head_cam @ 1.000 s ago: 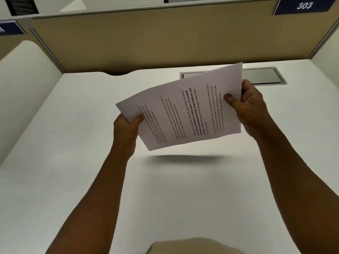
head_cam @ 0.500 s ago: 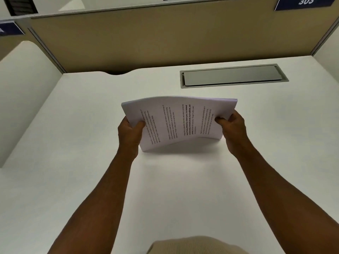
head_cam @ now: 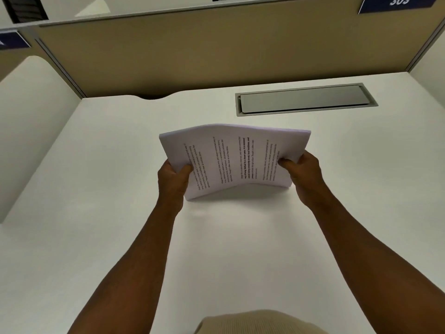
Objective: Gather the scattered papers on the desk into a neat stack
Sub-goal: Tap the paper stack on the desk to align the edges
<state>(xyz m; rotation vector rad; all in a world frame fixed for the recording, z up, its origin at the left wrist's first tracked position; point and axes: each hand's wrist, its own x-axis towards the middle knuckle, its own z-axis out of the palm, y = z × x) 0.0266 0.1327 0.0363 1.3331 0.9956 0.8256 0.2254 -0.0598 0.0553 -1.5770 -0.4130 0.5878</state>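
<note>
Print covers the top sheet of the stack of papers (head_cam: pixel 237 160), running in short columns turned sideways to the person, so the lines read from near to far instead of across. Most of it is too small and blurred to make out; only a bolder block near the middle gives up a few words, something like "Defined by a slower pace", and I would not swear to more. Far off at the top right corner, a dark blue sign (head_cam: pixel 397 3) on the partition carries the white number 303. A second blue sign (head_cam: pixel 12 39) at the far left shows only a scrap of white, unreadable.

The stack sits over the middle of the white desk (head_cam: pixel 96 237), its long axis running left to right. It stands tilted, printed face toward the person, with the near bottom corners down at the desktop and the middle of the lower edge bowed up, a shadow under it. The far edge arches as well, and the sheets' edges line up closely there.

The left hand (head_cam: pixel 172 182) grips the left end, thumb curled over the printed face and the other fingers hidden behind. The right hand (head_cam: pixel 304 174) holds the right end the same way, thumb pressed on the front, fingers wrapped behind.

Beyond the stack, a grey cable hatch (head_cam: pixel 305 100) is set flush in the desk near the tan partition (head_cam: pixel 216 51).
</note>
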